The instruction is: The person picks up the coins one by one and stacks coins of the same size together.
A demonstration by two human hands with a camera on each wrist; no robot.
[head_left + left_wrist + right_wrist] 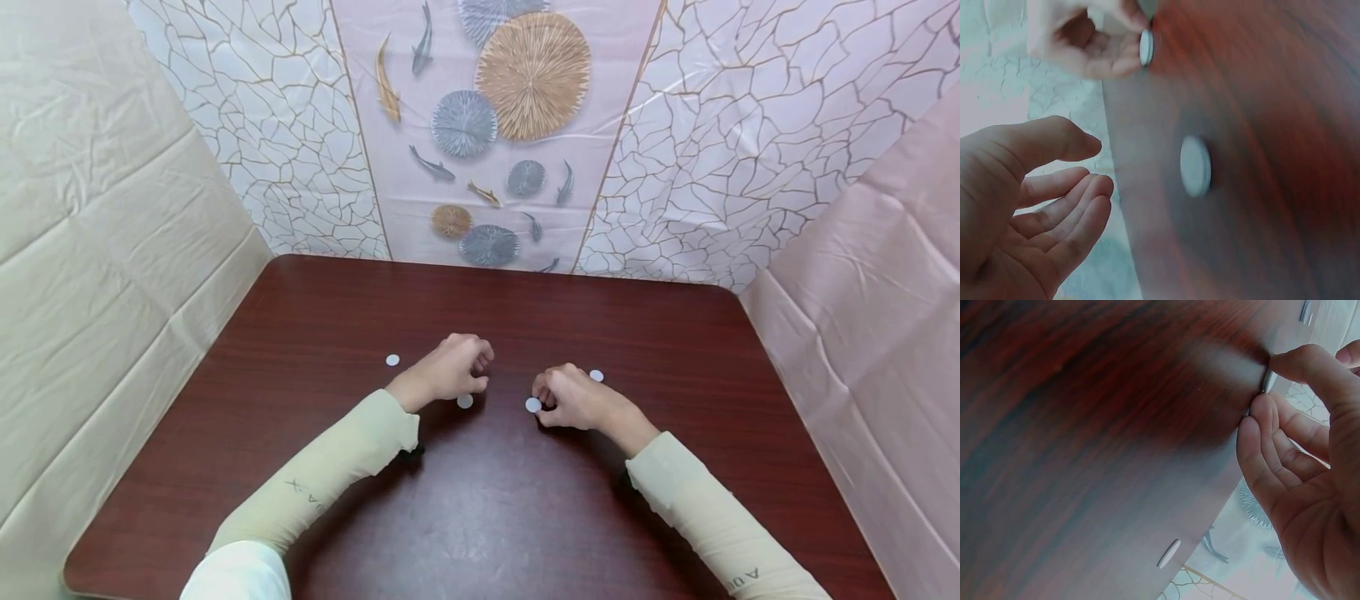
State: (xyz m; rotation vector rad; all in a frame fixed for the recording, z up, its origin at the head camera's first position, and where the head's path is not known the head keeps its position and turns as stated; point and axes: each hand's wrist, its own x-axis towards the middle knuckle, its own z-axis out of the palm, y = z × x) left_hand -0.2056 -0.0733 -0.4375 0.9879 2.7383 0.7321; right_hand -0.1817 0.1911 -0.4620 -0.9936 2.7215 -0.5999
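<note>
Two small round white discs lie near my hands on the dark table. My left hand [453,369] is held just above one white disc [465,401]. Its thumb and fingers are apart and loosely bent, with nothing between them; in the left wrist view this disc [1195,165] lies beyond the fingertips. My right hand [573,398] pinches another white disc [533,405] at the tabletop. The right wrist view shows thumb and fingertips on opposite edges of that disc [1268,380], partly hiding it.
Another white disc [392,360] lies to the left, behind the left wrist. A further disc [596,376] is just behind the right hand. The reddish-brown table [465,500] meets a patterned cloth backdrop [487,167] at the back, with pale cloth at both sides.
</note>
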